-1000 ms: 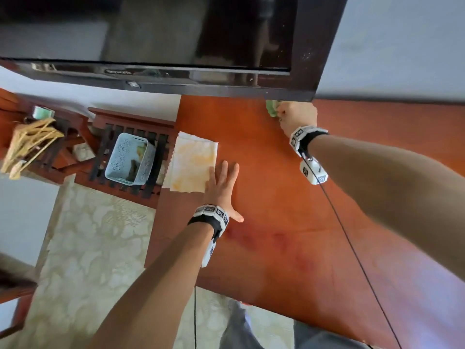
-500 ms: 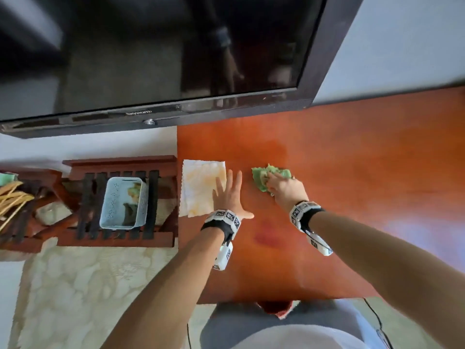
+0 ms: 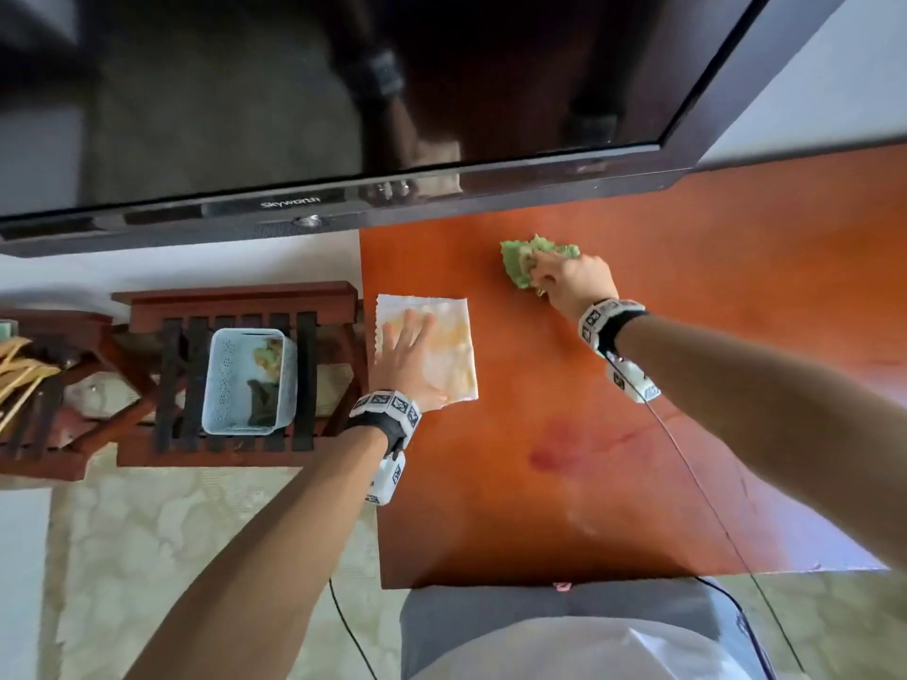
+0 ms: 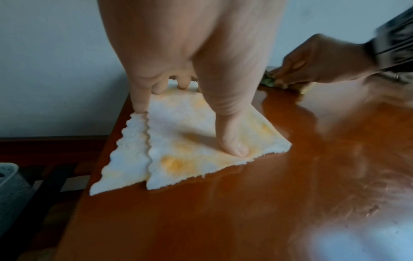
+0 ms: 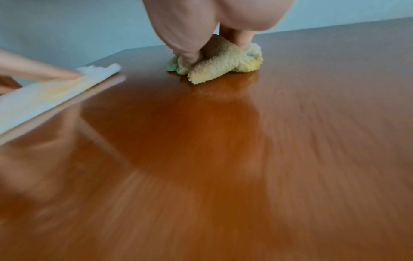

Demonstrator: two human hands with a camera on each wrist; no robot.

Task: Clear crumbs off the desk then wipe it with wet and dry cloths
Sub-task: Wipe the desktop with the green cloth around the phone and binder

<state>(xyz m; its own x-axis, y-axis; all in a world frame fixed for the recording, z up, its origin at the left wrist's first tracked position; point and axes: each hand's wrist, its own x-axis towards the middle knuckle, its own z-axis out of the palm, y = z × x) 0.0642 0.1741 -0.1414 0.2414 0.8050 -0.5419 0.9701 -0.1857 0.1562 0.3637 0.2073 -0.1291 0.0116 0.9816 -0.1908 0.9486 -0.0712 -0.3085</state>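
Observation:
A folded white cloth with yellow stains (image 3: 441,346) (image 4: 183,141) (image 5: 44,95) lies flat at the left edge of the reddish wooden desk (image 3: 638,458). My left hand (image 3: 407,355) (image 4: 190,88) rests on it with straight, spread fingers. My right hand (image 3: 564,279) (image 5: 212,44) grips a bunched green and yellow cloth (image 3: 520,260) (image 5: 225,65) and presses it on the desk near the far edge, below the TV. A wet sheen shows on the wood near the desk's front.
A large black TV (image 3: 343,115) hangs over the desk's far edge. Left of the desk, a light blue basket (image 3: 248,380) sits on a dark wooden rack (image 3: 235,365). Wooden hangers (image 3: 19,370) lie at far left. A cable (image 3: 697,483) trails from my right wrist.
My left hand slid left from the bare desk onto the white cloth. My right hand brought the green cloth from the far edge toward the left hand, then out again to the far right.

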